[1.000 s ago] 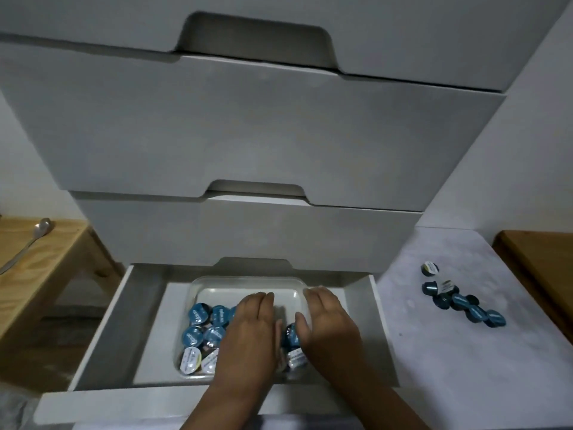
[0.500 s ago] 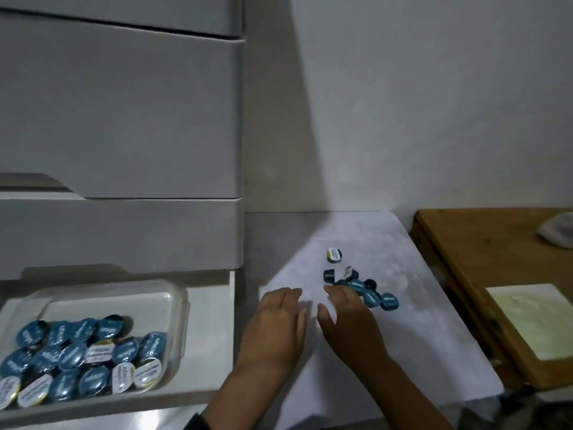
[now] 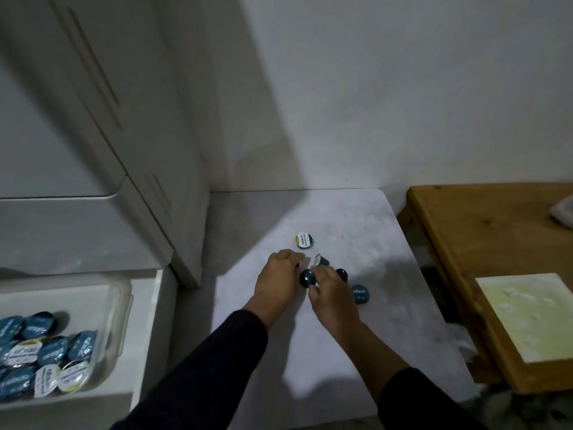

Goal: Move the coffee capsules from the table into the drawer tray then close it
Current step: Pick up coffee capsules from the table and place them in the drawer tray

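Note:
Several coffee capsules lie on the white table [image 3: 356, 352]: a white-lidded capsule [image 3: 304, 240] farthest back, a tilted capsule [image 3: 321, 260], a dark capsule [image 3: 342, 274] and a blue-lidded capsule [image 3: 359, 293]. My right hand [image 3: 330, 294] pinches another dark capsule [image 3: 308, 277] between thumb and forefinger. My left hand [image 3: 280, 274] is curled beside it, with a dark sliver of a capsule under its fingertips. At lower left a clear plastic tray [image 3: 124, 308] holding many blue and white capsules [image 3: 49, 352] sits in the open drawer [image 3: 148, 342].
The grey drawer cabinet [image 3: 93, 150] rises at the left, its side against the table. A wooden table [image 3: 465, 243] with a pale square board [image 3: 533, 315] stands at the right, past a narrow gap. A white wall is behind.
My view swung from the drawer to the table. Both hands left the tray, crossed to the capsule pile and closed on capsules; the pile is now spread apart.

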A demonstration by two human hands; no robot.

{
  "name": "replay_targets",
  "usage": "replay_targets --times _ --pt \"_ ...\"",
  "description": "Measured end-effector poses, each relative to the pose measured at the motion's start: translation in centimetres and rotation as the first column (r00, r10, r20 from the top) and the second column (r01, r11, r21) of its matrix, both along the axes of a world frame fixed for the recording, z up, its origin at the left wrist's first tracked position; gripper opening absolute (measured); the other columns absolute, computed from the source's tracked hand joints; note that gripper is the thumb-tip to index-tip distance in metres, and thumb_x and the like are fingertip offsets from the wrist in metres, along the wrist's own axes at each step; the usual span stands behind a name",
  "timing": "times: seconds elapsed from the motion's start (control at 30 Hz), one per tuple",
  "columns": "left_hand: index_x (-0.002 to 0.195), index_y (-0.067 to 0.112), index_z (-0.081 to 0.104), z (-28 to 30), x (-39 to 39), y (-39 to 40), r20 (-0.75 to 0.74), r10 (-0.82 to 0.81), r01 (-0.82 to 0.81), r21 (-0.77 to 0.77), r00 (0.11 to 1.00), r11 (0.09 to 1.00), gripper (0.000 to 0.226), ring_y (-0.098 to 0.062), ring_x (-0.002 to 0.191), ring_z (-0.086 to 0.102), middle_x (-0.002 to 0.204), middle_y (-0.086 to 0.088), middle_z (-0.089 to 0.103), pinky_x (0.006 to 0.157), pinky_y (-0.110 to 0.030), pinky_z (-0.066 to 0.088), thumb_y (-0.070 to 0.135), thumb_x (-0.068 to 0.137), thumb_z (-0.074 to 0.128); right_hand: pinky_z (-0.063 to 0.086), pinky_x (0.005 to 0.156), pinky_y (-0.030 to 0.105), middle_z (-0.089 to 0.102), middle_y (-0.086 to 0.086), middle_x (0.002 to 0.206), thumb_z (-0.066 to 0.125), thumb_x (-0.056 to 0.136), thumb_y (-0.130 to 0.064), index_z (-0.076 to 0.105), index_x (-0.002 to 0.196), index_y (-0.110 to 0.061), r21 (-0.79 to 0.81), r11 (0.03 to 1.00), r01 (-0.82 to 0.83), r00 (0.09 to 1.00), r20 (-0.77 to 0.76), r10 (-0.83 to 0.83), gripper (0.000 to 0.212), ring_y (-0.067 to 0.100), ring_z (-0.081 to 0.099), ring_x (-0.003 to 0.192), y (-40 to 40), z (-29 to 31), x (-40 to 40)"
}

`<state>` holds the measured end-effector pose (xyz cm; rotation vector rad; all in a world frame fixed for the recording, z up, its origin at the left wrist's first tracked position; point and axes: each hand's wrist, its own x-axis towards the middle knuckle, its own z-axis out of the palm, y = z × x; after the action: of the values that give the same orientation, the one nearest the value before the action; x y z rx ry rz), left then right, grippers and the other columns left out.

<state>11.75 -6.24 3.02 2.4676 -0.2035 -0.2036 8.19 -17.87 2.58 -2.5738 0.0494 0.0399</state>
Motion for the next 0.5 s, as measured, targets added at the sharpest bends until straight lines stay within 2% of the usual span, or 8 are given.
replay_targets --times 0.17,0.23,0.3,0.37,0.4,0.47,0.5 --pt "0.108 0.016 0.066 -1.7 0.9 -0.4 -0.038 0.034 -0.036 -0.052 0.999 0.998 0.025 -0.023 0.105 0.054 0.112 -0.005 0.062 0.082 -0.023 0.039 0.021 0.087 0.054 0.045 0.082 0.03 0.06 0.014 0.112 0.052 0.086 -0.006 0.059 0.112 -0.002 -0.079 0.99 -0.113 0.993 0.014 0.114 0.027 0.028 0.06 0.096 -0.5 -1.0 1.3" --pt "0.099 0.014 0.067 -2.1 0.8 -0.1 -0.027 0.058 -0.06 -0.072 0.998 0.996 0.02 -0.024 0.1 0.054 0.104 -0.005 0.065 0.078 -0.021 0.035 0.018 0.085 0.054 0.044 0.076 0.022 0.066 0.012 0.097 0.064 0.076 -0.002 0.065 0.098 -0.004 -0.09 0.986 -0.139 0.989 0.032 0.143 0.022 0.025 0.064 0.085 -0.4 -1.6 1.9" --pt "0.09 0.014 0.067 -2.4 0.6 0.3 -0.01 0.09 -0.09 -0.084 0.996 0.992 0.016 -0.024 0.095 0.054 0.096 -0.002 0.067 0.074 -0.022 0.033 0.016 0.084 0.052 0.045 0.079 0.026 0.064 0.011 0.101 0.059 0.081 -0.007 0.064 0.1 -0.006 -0.085 0.986 -0.145 0.989 0.026 0.148 0.019 0.024 0.06 0.092 -0.2 -1.8 1.9" --pt "0.091 0.017 0.069 -2.4 0.2 0.8 0.005 0.141 -0.14 -0.119 0.99 0.983 0.019 -0.02 0.094 0.056 0.098 0.001 0.07 0.076 -0.02 0.034 0.014 0.083 0.051 0.042 0.085 0.031 0.058 0.011 0.113 0.047 0.089 -0.01 0.059 0.108 -0.006 -0.103 0.977 -0.186 0.982 -0.034 0.184 0.023 0.026 0.052 0.103 0.0 -2.1 1.6" --pt "0.093 0.017 0.07 -2.3 -0.1 1.1 0.01 0.166 -0.163 -0.145 0.986 0.976 0.022 -0.018 0.095 0.057 0.1 0.002 0.071 0.078 -0.019 0.036 0.011 0.082 0.052 0.039 0.085 0.028 0.057 0.011 0.114 0.047 0.088 -0.008 0.059 0.107 -0.004 -0.11 0.973 -0.202 0.979 -0.042 0.199 0.022 0.027 0.051 0.104 0.2 -2.3 1.4" --pt "0.092 0.015 0.071 -2.0 -0.7 1.7 0.023 0.199 -0.191 -0.189 0.98 0.963 0.023 -0.018 0.093 0.06 0.099 0.0 0.072 0.079 -0.02 0.04 0.005 0.079 0.055 0.034 0.078 0.021 0.061 0.011 0.104 0.057 0.079 0.001 0.063 0.095 -0.002 -0.117 0.968 -0.223 0.975 -0.019 0.222 0.018 0.031 0.053 0.096 0.5 -2.5 1.2" --pt "0.09 0.013 0.071 -2.0 -1.0 2.1 0.024 0.216 -0.207 -0.21 0.976 0.956 0.022 -0.018 0.09 0.061 0.095 -0.002 0.072 0.079 -0.022 0.043 0.002 0.077 0.057 0.033 0.075 0.021 0.064 0.011 0.096 0.063 0.071 0.006 0.065 0.087 -0.003 -0.108 0.972 -0.209 0.978 -0.011 0.209 0.019 0.032 0.056 0.088 0.5 -2.7 1.2"
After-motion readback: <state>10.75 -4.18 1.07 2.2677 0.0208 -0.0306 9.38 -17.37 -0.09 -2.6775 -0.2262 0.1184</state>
